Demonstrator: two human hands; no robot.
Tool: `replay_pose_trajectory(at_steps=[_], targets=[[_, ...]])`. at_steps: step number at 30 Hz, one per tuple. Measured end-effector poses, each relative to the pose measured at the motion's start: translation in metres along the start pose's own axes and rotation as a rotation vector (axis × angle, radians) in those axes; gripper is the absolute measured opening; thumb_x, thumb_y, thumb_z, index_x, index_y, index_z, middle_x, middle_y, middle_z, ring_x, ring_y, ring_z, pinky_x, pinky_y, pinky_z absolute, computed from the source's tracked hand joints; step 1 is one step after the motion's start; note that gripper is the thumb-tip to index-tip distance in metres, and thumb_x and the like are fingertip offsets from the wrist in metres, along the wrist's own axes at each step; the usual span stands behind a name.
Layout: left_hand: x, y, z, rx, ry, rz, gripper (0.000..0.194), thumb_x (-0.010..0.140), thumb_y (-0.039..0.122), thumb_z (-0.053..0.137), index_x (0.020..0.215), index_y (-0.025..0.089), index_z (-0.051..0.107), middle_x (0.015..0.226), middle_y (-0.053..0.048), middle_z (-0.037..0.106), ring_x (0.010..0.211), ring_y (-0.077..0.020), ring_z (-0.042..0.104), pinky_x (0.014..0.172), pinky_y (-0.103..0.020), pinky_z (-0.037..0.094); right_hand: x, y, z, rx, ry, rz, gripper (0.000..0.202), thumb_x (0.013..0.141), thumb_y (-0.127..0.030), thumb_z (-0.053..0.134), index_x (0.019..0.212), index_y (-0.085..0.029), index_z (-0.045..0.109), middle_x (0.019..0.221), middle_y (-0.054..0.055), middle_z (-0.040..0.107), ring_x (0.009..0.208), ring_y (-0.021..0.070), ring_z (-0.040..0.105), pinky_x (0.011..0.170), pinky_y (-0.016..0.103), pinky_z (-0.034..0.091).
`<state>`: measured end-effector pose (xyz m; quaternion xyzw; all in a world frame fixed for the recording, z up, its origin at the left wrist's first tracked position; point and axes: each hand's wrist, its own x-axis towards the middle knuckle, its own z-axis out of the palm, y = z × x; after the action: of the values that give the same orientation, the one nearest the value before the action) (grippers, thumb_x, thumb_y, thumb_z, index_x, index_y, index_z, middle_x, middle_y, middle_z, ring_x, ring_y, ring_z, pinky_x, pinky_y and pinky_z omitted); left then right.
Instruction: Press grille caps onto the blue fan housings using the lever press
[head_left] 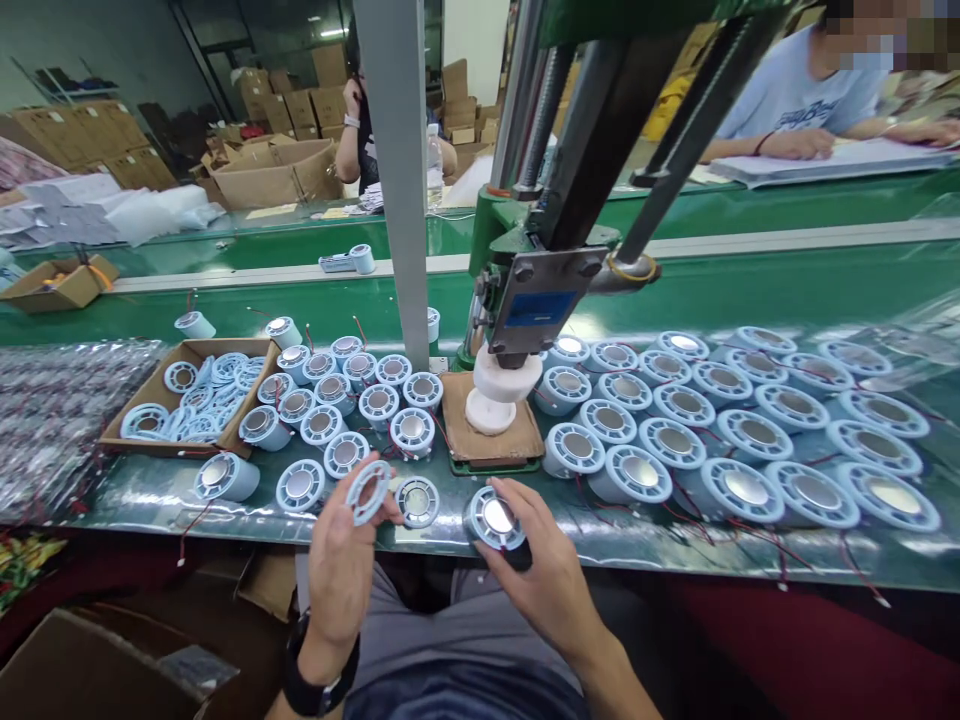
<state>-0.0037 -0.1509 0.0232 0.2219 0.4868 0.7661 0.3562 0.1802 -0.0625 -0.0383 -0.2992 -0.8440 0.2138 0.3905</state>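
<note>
My left hand (346, 550) pinches a loose light-blue slotted ring (368, 493) near the bench's front edge. Just right of it, a round blue unit without a raised bright disc (417, 502) rests on the bench. My right hand (529, 535) is wrapped round a blue cylinder with a shiny metal centre (496, 515), its ringed face up. Behind my hands stands a press with a white plastic head (508, 375) over a white round seat (490, 411) on a brown pad (459, 437). An open cardboard box of loose blue rings (259, 437) lies to the left.
Blue cylinders (677, 402) with trailing wires crowd the bench right of the press, and more (322, 425) stand left. A grey post (405, 180) rises beside the press. Plastic-wrapped parts (60, 420) lie far left. Two people sit across the green bench (300, 305).
</note>
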Motion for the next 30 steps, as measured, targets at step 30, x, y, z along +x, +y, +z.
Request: replay_pose_trajectory(at_steps=[30], targets=[[0.008,-0.026,-0.030,1.109,-0.358,0.351,0.041,0.089,0.026,0.061,0.130,0.021,0.063,0.132,-0.015,0.064,0.127,-0.0350,0.054,0.108,-0.056,0.043,-0.012,-0.045,-0.025,-0.233,-0.058,-0.174,0.035,0.091,-0.013,0.054,0.126,-0.018,0.056,0.134,0.016,0.053,0.123,0.0257,0.056,0.095,0.038,0.056]])
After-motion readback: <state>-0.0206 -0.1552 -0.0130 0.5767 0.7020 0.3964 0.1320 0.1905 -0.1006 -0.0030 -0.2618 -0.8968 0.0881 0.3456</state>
